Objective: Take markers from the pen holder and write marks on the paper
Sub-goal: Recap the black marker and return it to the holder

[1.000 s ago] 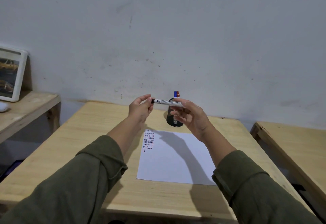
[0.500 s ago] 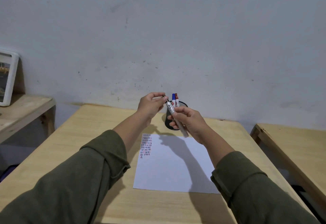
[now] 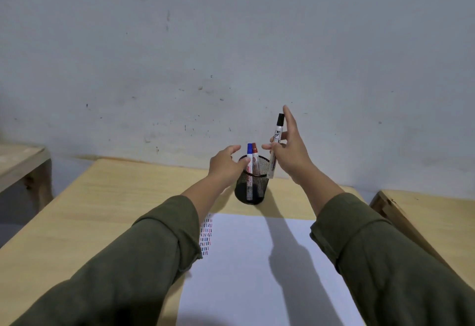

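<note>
Left arm stretched forward in an olive-green sleeve (image 3: 133, 256), cuff pushed back on the forearm. Left hand (image 3: 226, 165) sits at the near-left rim of the pen holder (image 3: 250, 184), fingers loosely curled; its grip is partly open, thumb tip against or just beside the blue-capped marker (image 3: 249, 156). Whether it actually pinches that marker cannot be told.

Pen holder: black wire mesh, round, upright on the counter (image 3: 102, 197), just behind the far edge of the paper (image 3: 257, 261). Inside stand the blue-capped marker and, touching it on the right, a red-capped marker (image 3: 254, 155); both white-bodied, caps up, poking above the rim.

Paper: white sheet, flat, with a narrow column of short blue and red strokes (image 3: 206, 237) near its far-left corner. Arm shadows fall across it.

Right hand (image 3: 290, 156) raised above and right of the holder. Its grip closes on a black-capped marker (image 3: 275, 146) at mid-barrel between thumb and lower fingers; index finger extended upward beside the cap. Marker nearly upright, cap on top, lower end near the holder's right rim, white barrel with black printing.

Counter: pale wood, visible grain. Wall (image 3: 231, 43) behind: grey, scuffed.
</note>
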`<state>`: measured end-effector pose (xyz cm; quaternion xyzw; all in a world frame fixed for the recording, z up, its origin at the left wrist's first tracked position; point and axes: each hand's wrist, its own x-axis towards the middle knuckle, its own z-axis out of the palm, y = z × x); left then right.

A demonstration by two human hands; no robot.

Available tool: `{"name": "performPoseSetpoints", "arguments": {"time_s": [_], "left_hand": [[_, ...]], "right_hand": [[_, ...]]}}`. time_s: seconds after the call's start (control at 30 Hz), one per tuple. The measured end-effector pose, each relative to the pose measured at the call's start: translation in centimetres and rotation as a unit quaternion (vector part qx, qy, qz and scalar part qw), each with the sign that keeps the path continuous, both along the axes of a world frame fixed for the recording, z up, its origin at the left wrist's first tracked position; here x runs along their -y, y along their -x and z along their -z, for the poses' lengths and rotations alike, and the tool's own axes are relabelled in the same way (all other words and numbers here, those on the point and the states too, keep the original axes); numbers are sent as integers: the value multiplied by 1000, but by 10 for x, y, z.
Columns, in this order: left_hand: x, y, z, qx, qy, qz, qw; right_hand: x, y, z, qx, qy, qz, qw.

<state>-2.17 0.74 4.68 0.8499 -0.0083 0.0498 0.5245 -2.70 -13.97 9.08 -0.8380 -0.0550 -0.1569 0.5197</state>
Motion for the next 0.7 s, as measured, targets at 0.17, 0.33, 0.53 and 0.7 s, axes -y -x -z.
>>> {"name": "performPoseSetpoints", "arguments": {"time_s": [0.17,0.33,0.53,0.7], "left_hand": [[6,-14,16,-11,-78,22,997],[2,-21,25,-26,-32,29,999],[3,-18,23,-10,-20,43,999],[2,-20,24,-26,-21,41,999]], "right_hand": [[-4,-27,6,17,1,23,1000],[-8,-38,24,26,59,32,997],[-5,-42,43,-27,126,33,991],[-2,-45,56,-51,123,33,991]]}}
